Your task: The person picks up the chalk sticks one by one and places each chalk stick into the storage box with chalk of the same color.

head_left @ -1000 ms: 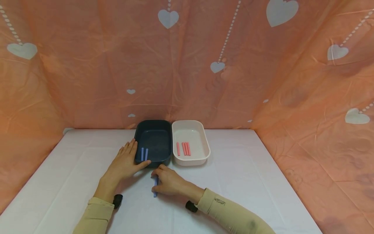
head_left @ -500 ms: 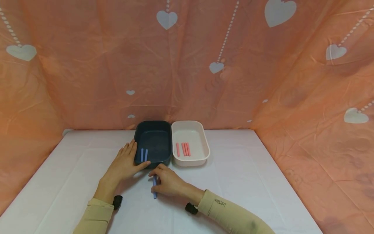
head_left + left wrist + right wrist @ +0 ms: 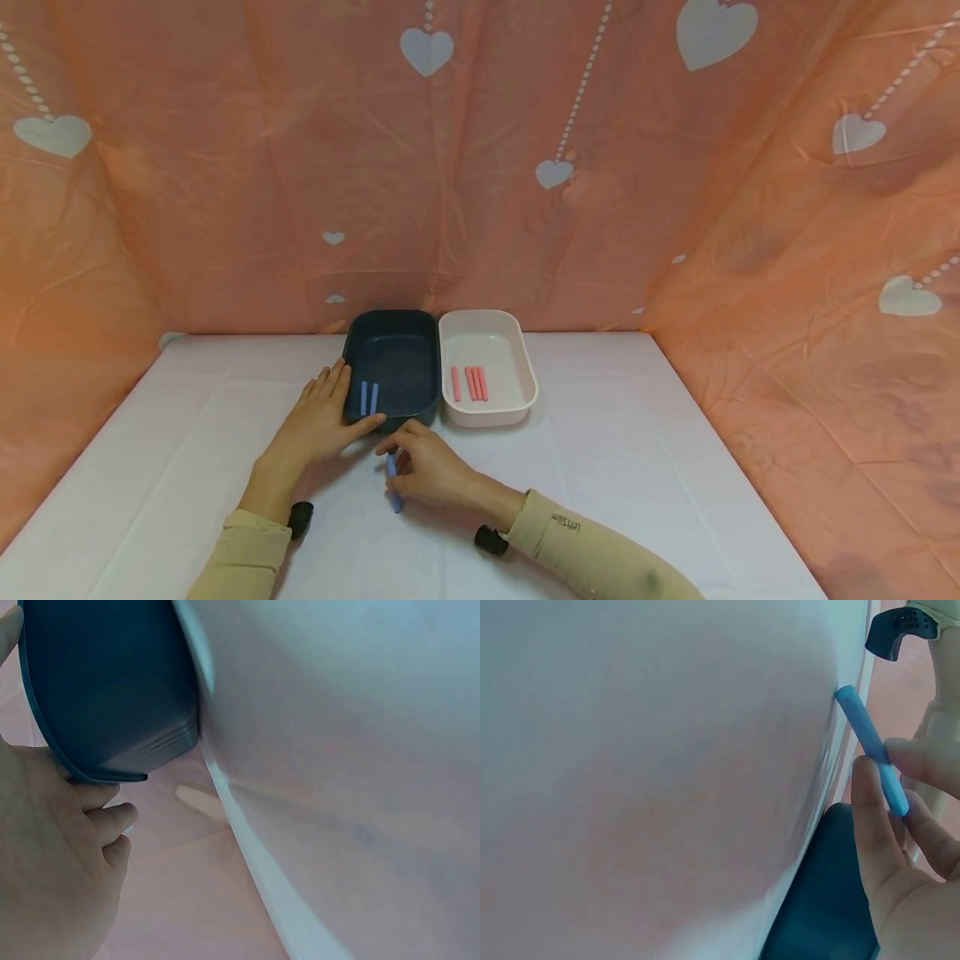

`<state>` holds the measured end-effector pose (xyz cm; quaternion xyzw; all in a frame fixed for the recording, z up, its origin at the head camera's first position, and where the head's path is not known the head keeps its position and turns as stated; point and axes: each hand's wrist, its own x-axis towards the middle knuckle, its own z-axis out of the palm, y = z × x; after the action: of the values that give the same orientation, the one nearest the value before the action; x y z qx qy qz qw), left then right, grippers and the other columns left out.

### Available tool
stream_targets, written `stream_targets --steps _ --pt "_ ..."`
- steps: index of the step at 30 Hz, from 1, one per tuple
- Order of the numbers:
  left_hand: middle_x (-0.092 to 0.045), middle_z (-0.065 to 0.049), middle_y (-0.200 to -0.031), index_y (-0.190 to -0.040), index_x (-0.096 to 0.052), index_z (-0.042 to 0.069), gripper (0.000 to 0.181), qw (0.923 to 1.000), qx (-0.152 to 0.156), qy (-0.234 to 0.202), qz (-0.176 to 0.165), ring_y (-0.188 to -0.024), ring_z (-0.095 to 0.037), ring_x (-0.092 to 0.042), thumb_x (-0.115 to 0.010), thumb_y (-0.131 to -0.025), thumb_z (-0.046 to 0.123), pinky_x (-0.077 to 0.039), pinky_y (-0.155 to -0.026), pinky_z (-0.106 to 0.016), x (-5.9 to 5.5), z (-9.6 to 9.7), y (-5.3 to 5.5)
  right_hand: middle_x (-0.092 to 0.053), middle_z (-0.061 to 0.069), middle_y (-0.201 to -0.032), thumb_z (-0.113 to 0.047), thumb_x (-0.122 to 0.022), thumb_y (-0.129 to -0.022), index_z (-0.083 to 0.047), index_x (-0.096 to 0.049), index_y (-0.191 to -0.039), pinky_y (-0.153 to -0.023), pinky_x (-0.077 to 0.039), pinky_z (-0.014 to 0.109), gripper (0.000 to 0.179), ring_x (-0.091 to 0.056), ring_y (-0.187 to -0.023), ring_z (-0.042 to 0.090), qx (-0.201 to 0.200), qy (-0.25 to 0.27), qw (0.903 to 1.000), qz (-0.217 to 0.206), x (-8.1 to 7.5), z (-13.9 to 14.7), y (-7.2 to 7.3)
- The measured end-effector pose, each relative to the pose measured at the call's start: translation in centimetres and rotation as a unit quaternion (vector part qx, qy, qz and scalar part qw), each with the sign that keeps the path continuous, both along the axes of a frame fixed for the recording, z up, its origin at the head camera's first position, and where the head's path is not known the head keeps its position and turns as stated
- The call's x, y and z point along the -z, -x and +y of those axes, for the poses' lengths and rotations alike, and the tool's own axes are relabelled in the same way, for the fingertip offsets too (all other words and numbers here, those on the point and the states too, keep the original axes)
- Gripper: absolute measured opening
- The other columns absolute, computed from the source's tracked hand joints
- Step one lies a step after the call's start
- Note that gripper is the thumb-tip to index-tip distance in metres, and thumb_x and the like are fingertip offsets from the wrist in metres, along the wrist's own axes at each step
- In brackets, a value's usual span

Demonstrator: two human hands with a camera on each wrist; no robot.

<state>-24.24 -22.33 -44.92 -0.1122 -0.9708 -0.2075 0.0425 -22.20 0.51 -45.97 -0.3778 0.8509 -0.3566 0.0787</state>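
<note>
My left hand (image 3: 318, 421) rests against the dark blue tray (image 3: 401, 358), its straight fingers along the left side and its thumb at the front rim. Two blue chalk sticks (image 3: 374, 398) lie side by side inside, near the front left. In front of this tray, my right hand (image 3: 431, 468) pinches another blue chalk stick (image 3: 396, 502) between thumb and fingers. The right wrist view shows that chalk (image 3: 866, 727) tilted, its lower end at or close to the table. Only part of the left hand (image 3: 52, 847) and the tray's outer wall (image 3: 112, 682) appear in the left wrist view.
Right beside the dark tray stands a white tray (image 3: 506, 350) with several pink chalk sticks (image 3: 478, 385) in it. Both trays are near the back edge of the white-covered table (image 3: 622, 467). Orange cloth with white hearts (image 3: 300, 167) hangs behind and along the sides.
The blue chalk in my right hand has shifted slightly left and toward me, and leans a bit more. My right fingertips have moved slightly left. The left hand stays on the tray.
</note>
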Motion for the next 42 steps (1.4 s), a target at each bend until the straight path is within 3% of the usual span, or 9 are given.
stream_targets --steps 7,15,22,27,42 --pt "-0.014 -0.033 -0.168 -0.158 -0.019 -0.016 0.113 1.0 -0.001 0.002 -0.001 -0.153 -0.054 -0.015 -0.061 -0.095 0.068 -0.013 -0.124 -0.065 0.0 0.0 -0.1 -0.055 0.003 -0.099 0.003 -0.081 -0.084 -0.001 -0.073 -0.111 -0.074 -0.053 0.009 0.028 -0.059 -0.08 -0.004 -0.004 0.041 0.9983 -0.042 0.1 0.0 -0.2" --pt "-0.017 -0.034 -0.167 -0.157 -0.021 -0.016 0.111 1.0 0.001 -0.001 0.003 -0.153 -0.054 -0.017 -0.063 -0.095 0.065 -0.014 -0.124 -0.065 -0.4 0.1 -0.3 -0.058 0.011 -0.101 0.007 -0.078 -0.084 0.0 -0.072 -0.11 -0.075 -0.055 0.011 0.027 -0.06 -0.08 -0.003 -0.013 0.087 0.9949 -0.049 -0.2 0.1 -0.3" --pt "-0.016 -0.034 -0.167 -0.158 -0.02 -0.016 0.112 1.0 0.0 0.0 -0.003 -0.153 -0.054 -0.016 -0.062 -0.095 0.066 -0.014 -0.124 -0.065 -0.4 0.1 -0.3 -0.058 0.013 -0.104 0.007 -0.076 -0.086 0.003 -0.072 -0.111 -0.076 -0.057 0.013 0.026 -0.069 -0.089 0.013 -0.024 0.117 0.9919 -0.042 -0.5 0.4 -0.2" --pt "-0.015 -0.034 -0.167 -0.158 -0.019 -0.016 0.113 1.0 0.0 0.0 -0.005 -0.153 -0.055 -0.016 -0.062 -0.095 0.067 -0.014 -0.124 -0.066 -0.3 0.0 -0.2 -0.059 0.011 -0.106 0.006 -0.072 -0.087 0.002 -0.072 -0.112 -0.076 -0.057 0.014 0.026 -0.07 -0.092 0.016 -0.007 0.131 0.9904 -0.043 -1.2 0.4 -0.1" --pt "-0.014 -0.033 -0.168 -0.158 -0.018 -0.016 0.113 1.0 0.006 0.003 0.001 -0.153 -0.054 -0.016 -0.06 -0.095 0.068 -0.014 -0.124 -0.065 -0.2 0.0 -0.1 -0.062 0.011 -0.111 0.007 -0.076 -0.087 0.001 -0.074 -0.111 -0.076 -0.06 0.019 0.024 -0.067 -0.088 0.011 0.047 0.209 0.9768 0.012 -2.5 0.5 1.0"
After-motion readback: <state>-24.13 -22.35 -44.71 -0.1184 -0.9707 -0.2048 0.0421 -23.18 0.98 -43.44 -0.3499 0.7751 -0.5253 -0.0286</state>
